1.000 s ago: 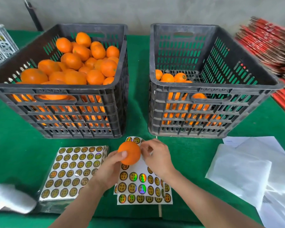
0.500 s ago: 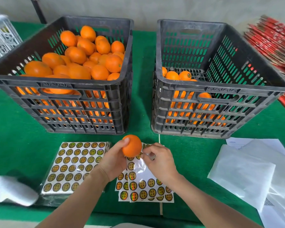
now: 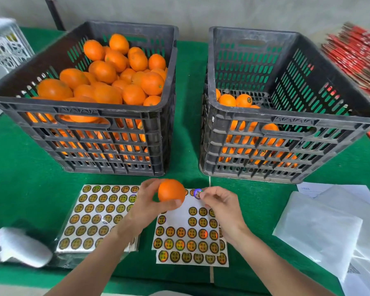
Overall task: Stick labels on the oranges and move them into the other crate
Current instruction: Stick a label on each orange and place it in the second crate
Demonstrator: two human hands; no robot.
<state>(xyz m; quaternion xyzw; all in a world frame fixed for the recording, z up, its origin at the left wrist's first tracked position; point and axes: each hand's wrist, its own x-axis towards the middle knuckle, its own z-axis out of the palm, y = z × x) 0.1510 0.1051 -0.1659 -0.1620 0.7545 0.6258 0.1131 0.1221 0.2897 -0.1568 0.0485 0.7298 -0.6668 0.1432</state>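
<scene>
My left hand grips an orange just above the table in front of the two crates. Close to its right side, my right hand pinches a round shiny label between thumb and finger. Under both hands lies a partly used label sheet. A full sheet sits to the left. The left black crate is heaped with oranges. The right black crate holds a low layer of labelled oranges.
White paper and plastic sheets lie at the right on the green tabletop. A white wrapped bundle sits at the near left. Red flat-packed boxes are stacked at the far right, and a white crate stands far left.
My right hand has peeled a label off the sheet and now holds it up beside the orange. My left hand has raised the orange a little.
</scene>
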